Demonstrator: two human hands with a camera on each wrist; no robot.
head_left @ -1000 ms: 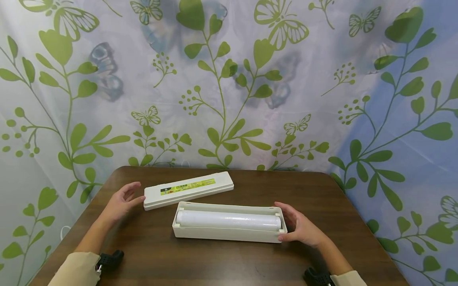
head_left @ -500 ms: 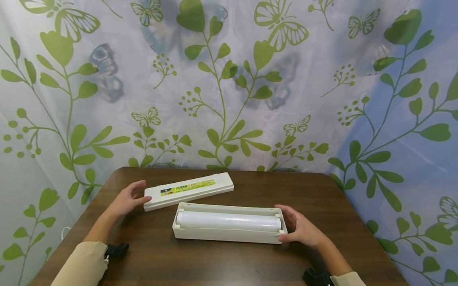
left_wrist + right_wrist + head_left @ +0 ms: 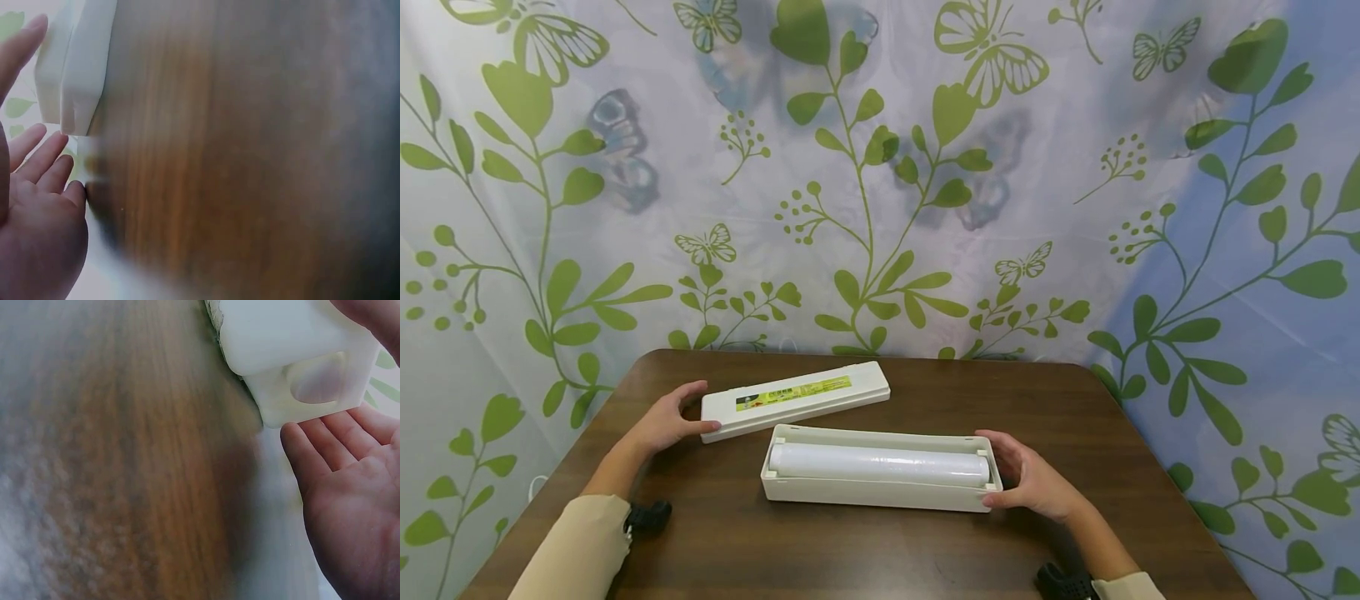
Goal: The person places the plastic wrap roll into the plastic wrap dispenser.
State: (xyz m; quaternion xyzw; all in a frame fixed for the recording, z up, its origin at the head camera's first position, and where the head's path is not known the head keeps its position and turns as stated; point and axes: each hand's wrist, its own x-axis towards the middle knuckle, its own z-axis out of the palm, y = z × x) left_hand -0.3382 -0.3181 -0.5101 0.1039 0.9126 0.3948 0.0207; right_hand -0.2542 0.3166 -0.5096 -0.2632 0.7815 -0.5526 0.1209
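Observation:
A long white cling film box (image 3: 880, 492) lies on the brown table with its top off, a wrapped white roll of film (image 3: 880, 463) inside. My right hand (image 3: 1037, 479) spans the box's right end, thumb at the front corner and index finger at the back corner. In the right wrist view its fairly straight fingers (image 3: 331, 440) lie along the box end, which has an oval opening. Behind and to the left is the white lid (image 3: 820, 404) with a yellow-green label. My left hand (image 3: 662, 423) is at the lid's left end, thumb over the front corner, fingers extended.
The brown wooden table (image 3: 850, 554) has rounded back corners. A curtain (image 3: 880, 208) with green leaves and butterflies hangs right behind it. Black wrist straps (image 3: 647, 517) sit on both forearms, below beige sleeves.
My left hand has moved a little to the right, its thumb coming over the front corner of the lid. The right hand, box and roll have stayed in place.

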